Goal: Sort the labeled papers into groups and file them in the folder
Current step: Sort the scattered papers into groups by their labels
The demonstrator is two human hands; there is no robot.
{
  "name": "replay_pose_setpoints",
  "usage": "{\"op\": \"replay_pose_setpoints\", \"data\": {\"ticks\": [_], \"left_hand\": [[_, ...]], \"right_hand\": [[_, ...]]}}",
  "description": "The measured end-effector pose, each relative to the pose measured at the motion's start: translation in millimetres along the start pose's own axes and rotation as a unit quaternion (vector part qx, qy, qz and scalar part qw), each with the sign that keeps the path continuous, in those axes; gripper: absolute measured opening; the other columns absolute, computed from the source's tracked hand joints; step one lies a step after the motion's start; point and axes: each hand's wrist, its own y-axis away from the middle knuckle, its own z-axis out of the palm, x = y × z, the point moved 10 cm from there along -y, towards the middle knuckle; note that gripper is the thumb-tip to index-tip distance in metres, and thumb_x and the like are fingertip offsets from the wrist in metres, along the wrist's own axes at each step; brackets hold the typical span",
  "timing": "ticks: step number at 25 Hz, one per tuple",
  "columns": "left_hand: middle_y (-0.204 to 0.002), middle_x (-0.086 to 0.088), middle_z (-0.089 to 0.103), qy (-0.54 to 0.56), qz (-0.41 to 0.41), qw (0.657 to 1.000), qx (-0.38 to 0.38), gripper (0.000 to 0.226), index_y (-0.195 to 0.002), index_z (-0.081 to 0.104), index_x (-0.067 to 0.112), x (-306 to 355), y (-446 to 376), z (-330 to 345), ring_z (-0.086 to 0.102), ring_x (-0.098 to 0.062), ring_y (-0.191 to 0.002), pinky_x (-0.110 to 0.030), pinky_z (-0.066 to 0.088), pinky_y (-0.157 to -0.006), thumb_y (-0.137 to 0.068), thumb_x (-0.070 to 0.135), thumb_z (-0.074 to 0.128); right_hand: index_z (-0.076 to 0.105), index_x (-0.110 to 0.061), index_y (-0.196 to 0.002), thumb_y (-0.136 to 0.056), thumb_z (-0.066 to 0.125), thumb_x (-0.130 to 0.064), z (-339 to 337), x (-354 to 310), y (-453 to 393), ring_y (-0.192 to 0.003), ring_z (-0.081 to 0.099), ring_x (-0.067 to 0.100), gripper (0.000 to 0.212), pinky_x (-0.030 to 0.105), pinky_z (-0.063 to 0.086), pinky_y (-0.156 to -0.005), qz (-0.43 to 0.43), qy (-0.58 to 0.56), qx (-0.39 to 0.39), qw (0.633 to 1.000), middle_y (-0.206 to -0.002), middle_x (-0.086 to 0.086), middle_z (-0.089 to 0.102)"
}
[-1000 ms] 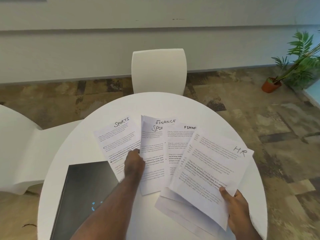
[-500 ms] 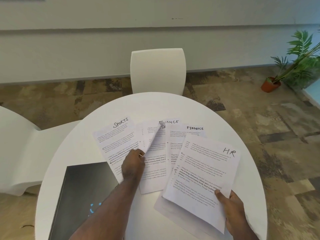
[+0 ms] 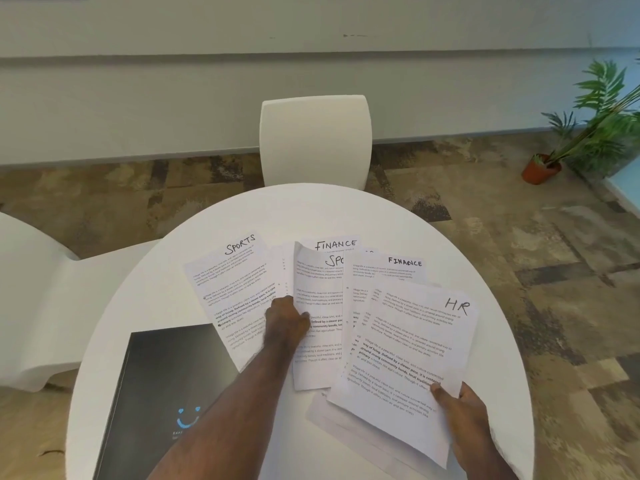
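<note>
My left hand sat on the fanned papers mid-table, fingers curled, pinching the left edge of a sheet headed "SPO…", rest of the word covered. That edge was lifted and curled up off the pile. My right hand gripped the lower right corner of the HR sheet, thumb on top, fingers under and hidden. HR sheet lay topmost on the right, tilted, overlapping more white sheets under it whose labels I couldn't read.

SPORTS sheet lay flat on the left of the fan, angled, its lower right part under my left hand and forearm. One FINANCE sheet showed only its top strip behind the curled sheet. A second FINANCE sheet, bolder lettering, lay between the curled sheet and the HR sheet, partly covered by HR. All sheets overlapped in one fan on the round white table.

Folder, black with a blue smiley mark, lay closed at the near left of the table, its upper right corner just under or touching the SPORTS sheet, couldn't tell which. No papers in it that I could see.

White chair across the table, another white seat at left, potted plant on the floor far right.
</note>
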Motion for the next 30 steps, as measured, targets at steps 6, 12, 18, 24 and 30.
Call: {"op": "replay_pose_setpoints", "data": {"ticks": [6, 12, 18, 24, 30], "left_hand": [[-0.129, -0.014, 0.053, -0.019, -0.072, 0.997, 0.008, 0.039, -0.128, 0.049, 0.007, 5.3, -2.9, 5.0, 0.048, -0.035, -0.123, -0.043, 0.048, -0.098, -0.09, 0.013, 0.053], [-0.118, -0.013, 0.057, 0.006, -0.032, 0.998, 0.059, 0.032, -0.119, 0.057, 0.009, 10.7, -8.2, 2.6, 0.052, -0.034, -0.114, -0.047, 0.05, -0.093, -0.088, 0.005, 0.049], [-0.118, -0.011, 0.058, 0.014, -0.003, 0.997, 0.075, 0.038, -0.122, 0.055, 0.011, 19.9, -5.9, 3.6, 0.051, -0.032, -0.115, -0.046, 0.049, -0.094, -0.086, 0.001, 0.048], [-0.103, -0.004, 0.068, 0.139, -0.071, 0.987, 0.038, 0.034, -0.111, 0.065, 0.017, 11.9, -11.3, 6.7, 0.063, -0.028, -0.097, -0.032, 0.054, -0.081, -0.084, 0.004, 0.05], [-0.089, -0.013, 0.073, 0.245, -0.031, 0.969, 0.019, 0.011, -0.08, 0.071, 0.008, -13.5, -35.0, -29.6, 0.07, -0.033, -0.089, -0.044, 0.057, -0.079, -0.085, 0.009, 0.061]], "right_hand": [[0.07, -0.016, -0.104, -0.086, 0.069, -0.005, 4.3, 8.9, -5.9, -0.101, 0.068, 0.032, 0.021, 0.052, 0.051, -0.098, 0.0, 0.068, 0.007, 0.998, -0.105, 0.007, 0.074], [0.069, -0.011, -0.111, -0.088, 0.066, -0.002, 4.0, 4.4, -5.5, -0.099, 0.067, 0.031, 0.025, 0.045, 0.052, -0.095, -0.007, 0.08, 0.008, 0.997, -0.104, 0.009, 0.072], [0.069, -0.007, -0.114, -0.088, 0.066, -0.002, 3.4, 4.4, -5.1, -0.1, 0.066, 0.031, 0.027, 0.04, 0.051, -0.092, -0.006, 0.094, 0.013, 0.995, -0.106, 0.01, 0.072], [0.068, -0.007, -0.112, -0.088, 0.065, -0.001, 1.9, -0.4, -2.1, -0.096, 0.065, 0.03, 0.025, 0.035, 0.048, -0.086, -0.001, 0.093, 0.017, 0.996, -0.101, 0.01, 0.071], [0.069, -0.007, -0.113, -0.087, 0.066, -0.002, -5.3, 0.1, -3.5, -0.097, 0.066, 0.031, 0.026, 0.04, 0.052, -0.088, 0.003, 0.102, 0.021, 0.995, -0.104, 0.011, 0.072]]}}
